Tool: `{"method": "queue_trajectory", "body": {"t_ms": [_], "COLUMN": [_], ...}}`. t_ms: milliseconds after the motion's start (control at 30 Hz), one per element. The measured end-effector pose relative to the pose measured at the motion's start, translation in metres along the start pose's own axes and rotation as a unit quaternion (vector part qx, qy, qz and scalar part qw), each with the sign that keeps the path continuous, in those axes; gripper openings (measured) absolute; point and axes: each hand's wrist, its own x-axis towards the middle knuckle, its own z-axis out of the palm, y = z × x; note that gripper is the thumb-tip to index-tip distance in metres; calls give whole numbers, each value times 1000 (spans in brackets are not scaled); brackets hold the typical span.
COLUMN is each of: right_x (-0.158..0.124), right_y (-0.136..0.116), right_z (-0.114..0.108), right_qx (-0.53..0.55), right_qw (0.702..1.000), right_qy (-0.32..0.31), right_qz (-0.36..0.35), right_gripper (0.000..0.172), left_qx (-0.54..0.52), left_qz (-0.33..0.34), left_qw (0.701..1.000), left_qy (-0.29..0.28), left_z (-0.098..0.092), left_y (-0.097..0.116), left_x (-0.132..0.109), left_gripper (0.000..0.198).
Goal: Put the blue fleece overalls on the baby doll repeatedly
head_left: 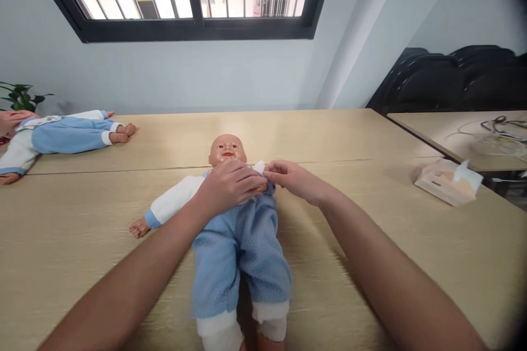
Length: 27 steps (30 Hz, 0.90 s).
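A baby doll (227, 149) lies on its back on the table, in a white top with blue cuffs and blue fleece trousers (242, 247) with white ankle bands. Across its chest reaches my left hand (233, 184), closed, its fingertips at the doll's bent arm by the blue cuff. My right hand (294, 178) is at the other side of that arm, thumb and forefinger pinched on the white sleeve (258, 167). The doll's other arm (175, 197) stretches out to the left in its sleeve. My left hand hides most of the chest.
At the far left another person's hand (15, 119) touches a second doll (74, 132) in similar clothes. A tissue box (448, 182) sits at the right on the pale wooden table (349, 137). Cables (504, 134) lie on a neighbouring table, with black chairs (453, 79) behind.
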Motion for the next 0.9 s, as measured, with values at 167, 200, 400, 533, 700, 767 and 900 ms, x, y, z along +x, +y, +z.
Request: {"method": "queue_trajectory", "body": {"t_ms": [167,200,400,533,700,767,900], "right_x": [-3,-4,-12,-16,-15,-13,-12], "right_y": [-3,-4,-18,-25,-26,-26,-24], "right_z": [0,0,5,2,-2,2,12], "right_qx": [0,-11,-14,-9,1,-5,-24], "right_qw": [999,998,997,998,996,997,995], "right_qy": [-51,-57,-70,-36,-55,-56,-67], "right_qz": [5,8,11,46,73,58,66], "right_gripper": [34,35,31,28,25,26,37], "left_qx": [57,67,88,73,60,63,72], "left_qz": [47,57,116,120,127,133,154], "left_qw": [997,996,988,989,989,988,985], "left_qy": [7,8,40,49,46,45,38], "left_z": [-2,-3,-9,-8,-7,-8,-8], "left_y": [6,8,17,18,17,17,17], "left_x": [-6,-7,-9,-9,-10,-10,-10], "left_gripper": [15,15,8,8,11,11,11]}}
